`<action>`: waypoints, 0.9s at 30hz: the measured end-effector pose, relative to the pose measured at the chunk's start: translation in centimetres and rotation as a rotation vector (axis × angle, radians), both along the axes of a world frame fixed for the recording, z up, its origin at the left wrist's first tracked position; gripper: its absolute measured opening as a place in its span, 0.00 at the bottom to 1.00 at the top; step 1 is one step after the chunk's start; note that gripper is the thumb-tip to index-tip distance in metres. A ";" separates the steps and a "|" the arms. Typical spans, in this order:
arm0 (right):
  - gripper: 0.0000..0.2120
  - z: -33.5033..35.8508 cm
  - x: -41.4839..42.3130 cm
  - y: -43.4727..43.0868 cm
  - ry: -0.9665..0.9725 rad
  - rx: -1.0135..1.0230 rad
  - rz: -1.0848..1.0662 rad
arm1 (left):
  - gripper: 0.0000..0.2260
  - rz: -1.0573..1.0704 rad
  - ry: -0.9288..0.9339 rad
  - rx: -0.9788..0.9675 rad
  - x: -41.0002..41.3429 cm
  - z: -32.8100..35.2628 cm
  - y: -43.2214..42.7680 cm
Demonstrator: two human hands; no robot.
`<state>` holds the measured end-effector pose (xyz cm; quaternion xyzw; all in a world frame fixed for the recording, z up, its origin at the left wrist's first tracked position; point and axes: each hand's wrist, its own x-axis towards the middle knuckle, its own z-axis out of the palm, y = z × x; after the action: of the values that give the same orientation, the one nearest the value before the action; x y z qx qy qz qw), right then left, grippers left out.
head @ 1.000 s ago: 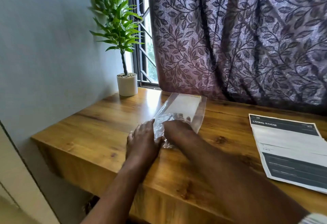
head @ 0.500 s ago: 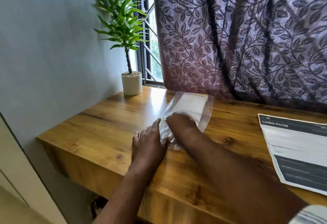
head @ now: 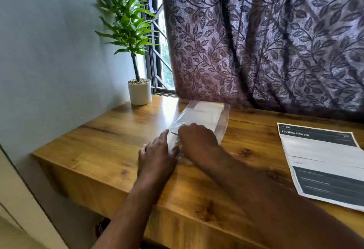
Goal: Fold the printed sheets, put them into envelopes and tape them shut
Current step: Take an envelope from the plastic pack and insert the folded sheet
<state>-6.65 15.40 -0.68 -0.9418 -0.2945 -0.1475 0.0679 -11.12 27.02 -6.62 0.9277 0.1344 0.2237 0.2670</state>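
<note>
A clear plastic envelope lies on the wooden table with a white folded sheet inside it. Both of my hands are at its near, crumpled end. My left hand lies palm down, and the plastic edge sits pinched between its thumb and forefinger. My right hand covers the near end with its fingers curled down over the plastic. A flat printed sheet headed "LIVING ROOM" lies to the right, apart from both hands.
A potted plant stands in the table's back left corner by the grey wall. A patterned curtain hangs along the back edge, just behind the envelope. The table's left edge drops off near my left hand.
The crumpled near end of the envelope has been drawn flatter between my hands. My right hand has slid slightly forward over it. The view has shifted a little to the left.
</note>
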 end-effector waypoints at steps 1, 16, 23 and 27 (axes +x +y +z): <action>0.15 0.4 -0.6 -0.5 0.001 0.028 0.013 | 0.28 0.007 0.011 0.012 0.0 0.1 -0.2; 0.05 10.4 -6.2 -7.3 -0.230 0.414 0.149 | 0.29 0.021 0.071 0.079 -1.0 0.8 -0.8; 0.07 13.8 -6.2 -12.3 -0.313 0.565 0.129 | 0.31 -0.008 0.022 0.104 -0.6 0.7 -0.8; 0.08 14.9 -6.4 -16.2 -0.319 0.601 0.099 | 0.27 -0.092 -0.092 0.125 -0.5 0.9 -1.2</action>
<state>-13.01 -0.76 14.18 -0.8294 -0.2900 -0.3697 0.3024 -11.60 25.78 -5.70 0.9363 0.0652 0.2618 0.2247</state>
